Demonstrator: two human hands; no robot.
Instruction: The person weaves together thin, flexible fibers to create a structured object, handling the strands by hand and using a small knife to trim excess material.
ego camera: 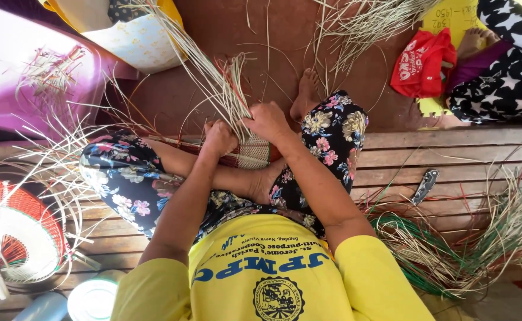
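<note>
Head view: both hands, left hand (219, 138) and right hand (267, 120), are clamped on the straw strands (222, 89) fanning up above them (woven piece (250, 156) sits just below).

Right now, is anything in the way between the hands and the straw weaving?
No. Both hands are already on it: the left hand and right hand grip the bundle of straw strands rising from the woven piece on the lap. Nothing sits between them.
</note>
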